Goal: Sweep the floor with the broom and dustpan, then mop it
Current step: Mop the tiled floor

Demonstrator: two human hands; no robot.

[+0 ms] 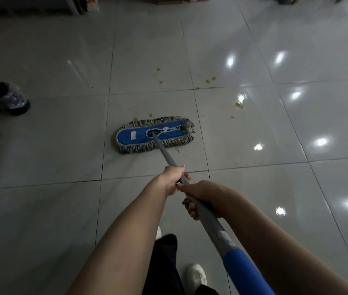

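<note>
Mop head (154, 135): flat pad, blue cloth top, grey-beige yarn fringe all round, lying flat on the floor (62, 60) at mid-view, long side across the line of sight. Handle (166, 154): grey shaft rising from a swivel at the pad's centre back toward the person, ending in a blue sleeve near the bottom edge. Left grip (174, 179): wrapped round the shaft, the farther of the two. Right grip (200, 199): wrapped round the shaft just behind, fingers curled underneath, nearly touching the left. Stains (239, 105): yellowish spots, two small ones just beside the far fringe, a larger blot beyond and to the right, a scatter farther off along a grout line. Step in hand, by judgement: mopping, the task's second half, with broom and dustpan not in view. Next move, by judgement: a forward push over the two nearest spots, then a swing right toward the larger blot, with downward pressure through the front grip to keep the pad flat; repeat passes likely for anything dried on. Writing: small white tag (133, 135) on the blue top, left of the swivel, print too small to read; no brand legible. Surroundings: glossy pale tiles with lamp reflections at right; bin (7, 96) with clear liner at left edge; white shoe (196, 275) and dark trousers at bottom.
</note>
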